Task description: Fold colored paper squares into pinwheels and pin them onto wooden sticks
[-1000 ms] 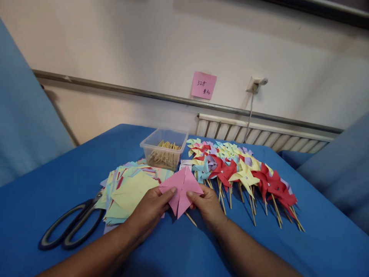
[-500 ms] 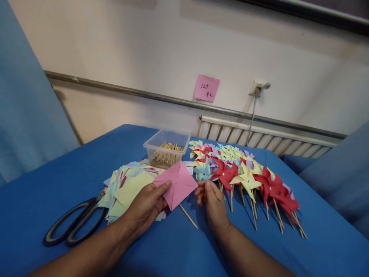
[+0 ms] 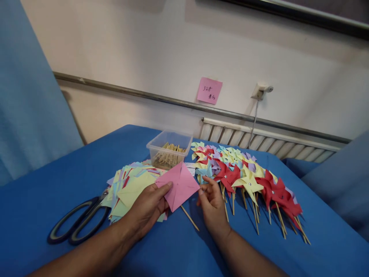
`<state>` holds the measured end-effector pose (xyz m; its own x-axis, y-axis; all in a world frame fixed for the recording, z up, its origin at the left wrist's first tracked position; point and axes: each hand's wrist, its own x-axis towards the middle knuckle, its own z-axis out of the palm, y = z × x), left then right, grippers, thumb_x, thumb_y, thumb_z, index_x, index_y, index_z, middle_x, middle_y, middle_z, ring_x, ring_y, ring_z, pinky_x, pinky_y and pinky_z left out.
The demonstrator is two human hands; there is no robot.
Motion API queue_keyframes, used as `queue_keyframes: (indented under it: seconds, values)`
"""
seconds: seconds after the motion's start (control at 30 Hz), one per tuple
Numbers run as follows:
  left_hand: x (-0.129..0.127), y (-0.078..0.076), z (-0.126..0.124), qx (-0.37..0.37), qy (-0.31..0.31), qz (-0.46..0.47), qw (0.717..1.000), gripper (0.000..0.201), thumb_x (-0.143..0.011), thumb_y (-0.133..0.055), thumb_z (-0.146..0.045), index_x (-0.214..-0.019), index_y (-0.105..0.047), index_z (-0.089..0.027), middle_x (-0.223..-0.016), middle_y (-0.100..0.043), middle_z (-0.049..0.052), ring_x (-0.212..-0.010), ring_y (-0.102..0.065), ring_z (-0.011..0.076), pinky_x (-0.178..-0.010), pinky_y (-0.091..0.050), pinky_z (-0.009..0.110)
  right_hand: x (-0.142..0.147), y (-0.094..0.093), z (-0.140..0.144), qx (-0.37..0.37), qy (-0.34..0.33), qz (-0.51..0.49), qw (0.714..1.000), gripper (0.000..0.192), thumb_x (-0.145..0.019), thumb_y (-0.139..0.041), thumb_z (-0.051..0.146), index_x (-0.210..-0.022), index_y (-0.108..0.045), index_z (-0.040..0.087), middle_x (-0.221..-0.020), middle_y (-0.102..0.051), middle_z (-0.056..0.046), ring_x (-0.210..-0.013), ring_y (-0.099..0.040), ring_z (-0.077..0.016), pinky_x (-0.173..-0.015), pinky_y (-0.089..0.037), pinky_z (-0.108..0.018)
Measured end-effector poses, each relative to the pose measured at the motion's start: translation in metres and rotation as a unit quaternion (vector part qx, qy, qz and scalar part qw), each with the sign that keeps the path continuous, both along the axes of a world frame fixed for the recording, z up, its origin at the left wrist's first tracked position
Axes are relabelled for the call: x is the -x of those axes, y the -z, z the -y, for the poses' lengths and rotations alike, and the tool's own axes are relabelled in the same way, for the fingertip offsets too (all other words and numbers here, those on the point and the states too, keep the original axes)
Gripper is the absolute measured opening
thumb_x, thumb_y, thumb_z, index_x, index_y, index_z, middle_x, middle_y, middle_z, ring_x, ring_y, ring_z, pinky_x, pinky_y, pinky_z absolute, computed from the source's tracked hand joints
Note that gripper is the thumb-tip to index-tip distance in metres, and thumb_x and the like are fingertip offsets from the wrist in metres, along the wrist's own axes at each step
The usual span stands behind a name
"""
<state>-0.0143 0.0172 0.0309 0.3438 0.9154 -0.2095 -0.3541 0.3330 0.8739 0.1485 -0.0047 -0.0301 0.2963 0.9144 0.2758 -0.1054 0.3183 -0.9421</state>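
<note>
My left hand (image 3: 148, 209) holds a pink paper square (image 3: 178, 185) by its left corner, lifted just above the blue table (image 3: 57, 181). A thin wooden stick (image 3: 189, 217) pokes out from under the square. My right hand (image 3: 212, 204) hovers just right of the pink square, fingers loosely curled and pinched near its right corner; I cannot tell if they hold something small. A stack of cut coloured paper squares (image 3: 129, 184) lies under my left hand. Rows of finished paper pinwheels (image 3: 248, 179) on sticks lie to the right.
A clear plastic tub of wooden sticks (image 3: 168, 152) stands behind the paper stack. Black-handled scissors (image 3: 76, 225) lie at the left. A pink note (image 3: 209, 90), a wall rail and a radiator (image 3: 268, 138) are behind the table. Blue fabric hangs at left.
My right hand has let go of the pink square and drawn slightly right. The left hand alone keeps the square, tilted a little more to the left.
</note>
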Motion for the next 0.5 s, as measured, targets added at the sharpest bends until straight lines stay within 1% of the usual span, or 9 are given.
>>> queue_keyframes:
  seconds: [0.1,0.17,0.27,0.3,0.33,0.43,0.5]
  values:
    - [0.000,0.000,-0.001,0.002,-0.002,0.003,1.000,0.016,-0.078,-0.065,-0.028,-0.083,-0.064,-0.013,-0.059,-0.067,0.002,-0.048,-0.057,0.0138,-0.046,-0.043,0.023,0.003,-0.003,0.011,-0.030,-0.030,0.094,0.995,0.054,-0.085,-0.055,0.024,-0.135,-0.037,0.028,-0.096,-0.059,-0.003,-0.059,-0.052,-0.0099,-0.055,-0.045,-0.024]
    - [0.001,0.001,-0.002,-0.003,-0.008,0.019,1.000,0.016,-0.079,-0.064,-0.027,-0.087,-0.064,-0.014,-0.063,-0.068,0.002,-0.052,-0.059,0.0143,-0.050,-0.045,0.023,0.004,-0.004,0.018,-0.050,-0.068,0.174,0.981,0.059,-0.085,-0.053,0.018,-0.140,-0.033,0.029,-0.098,-0.060,-0.004,-0.060,-0.053,-0.0107,-0.056,-0.045,-0.024]
    - [0.003,0.004,-0.003,-0.007,-0.012,0.042,0.999,0.015,-0.080,-0.063,-0.026,-0.089,-0.064,-0.014,-0.071,-0.069,0.003,-0.063,-0.062,0.0152,-0.062,-0.049,0.026,0.006,-0.004,0.022,-0.086,-0.127,0.278,0.948,0.058,-0.084,-0.051,0.012,-0.138,-0.039,0.030,-0.095,-0.062,-0.004,-0.061,-0.053,-0.0122,-0.057,-0.045,-0.026]
    - [0.004,0.005,-0.004,-0.006,-0.008,0.041,0.999,0.016,-0.080,-0.063,-0.028,-0.089,-0.064,-0.014,-0.071,-0.069,0.003,-0.063,-0.062,0.0153,-0.063,-0.049,0.026,0.006,-0.004,0.022,-0.095,-0.137,0.299,0.940,0.057,-0.083,-0.050,0.010,-0.136,-0.042,0.029,-0.095,-0.062,-0.004,-0.063,-0.054,-0.0129,-0.059,-0.045,-0.026]
    - [0.004,0.007,-0.004,-0.004,0.000,0.035,0.999,0.018,-0.081,-0.062,-0.030,-0.089,-0.064,-0.014,-0.069,-0.068,0.003,-0.060,-0.061,0.0152,-0.059,-0.048,0.026,0.006,-0.004,0.021,-0.101,-0.140,0.311,0.935,0.055,-0.083,-0.050,0.010,-0.134,-0.045,0.029,-0.096,-0.063,-0.004,-0.066,-0.055,-0.0138,-0.060,-0.046,-0.027]
    - [0.004,0.010,-0.002,0.002,0.022,0.010,1.000,0.024,-0.081,-0.060,-0.035,-0.092,-0.064,-0.014,-0.061,-0.064,0.001,-0.050,-0.056,0.0146,-0.046,-0.040,0.023,0.006,-0.002,0.018,-0.104,-0.110,0.314,0.937,0.047,-0.082,-0.051,0.010,-0.126,-0.053,0.028,-0.096,-0.063,-0.004,-0.071,-0.057,-0.0153,-0.063,-0.046,-0.028]
    - [0.002,0.010,0.000,0.007,0.025,0.011,1.000,0.024,-0.082,-0.060,-0.035,-0.092,-0.064,-0.014,-0.061,-0.064,0.001,-0.051,-0.056,0.0144,-0.046,-0.040,0.023,0.005,0.000,0.017,-0.093,-0.089,0.302,0.945,0.042,-0.081,-0.053,0.010,-0.120,-0.057,0.027,-0.091,-0.063,-0.004,-0.071,-0.057,-0.0157,-0.063,-0.046,-0.027]
